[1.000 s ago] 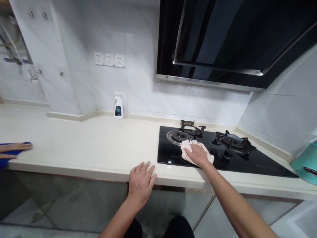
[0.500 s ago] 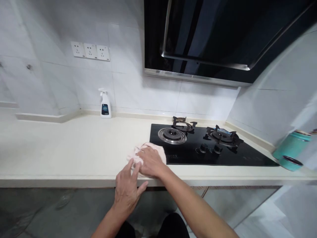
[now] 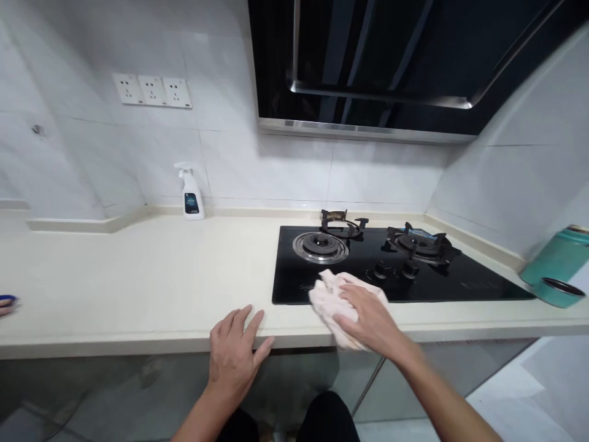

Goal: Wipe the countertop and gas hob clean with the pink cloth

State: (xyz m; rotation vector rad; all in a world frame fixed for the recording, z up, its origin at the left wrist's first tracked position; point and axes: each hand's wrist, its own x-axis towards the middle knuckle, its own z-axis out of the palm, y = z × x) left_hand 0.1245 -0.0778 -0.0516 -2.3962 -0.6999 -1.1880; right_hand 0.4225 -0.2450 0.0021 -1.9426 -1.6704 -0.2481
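Note:
My right hand (image 3: 368, 316) presses down on a crumpled pale pink cloth (image 3: 335, 304), which lies across the front edge of the black glass gas hob (image 3: 478, 288) and hangs slightly over the counter's front. My left hand (image 3: 232, 353) rests with spread fingers on the front edge of the cream counter (image 3: 138, 276), holding nothing. At the far left edge, another person's hand (image 3: 5, 305) shows with a bit of blue cloth (image 3: 7, 299).
Two burners with iron grates and knobs sit on the hob under a black range hood (image 3: 368, 67). A white spray bottle (image 3: 189, 193) stands against the tiled wall below a wall socket panel (image 3: 151, 90). A teal canister (image 3: 559, 267) sits at the right.
The cloth and my right hand have moved right, from the counter onto the hob's front edge. My left hand has separated from the cloth. The other person's hand has moved left, nearly out of view.

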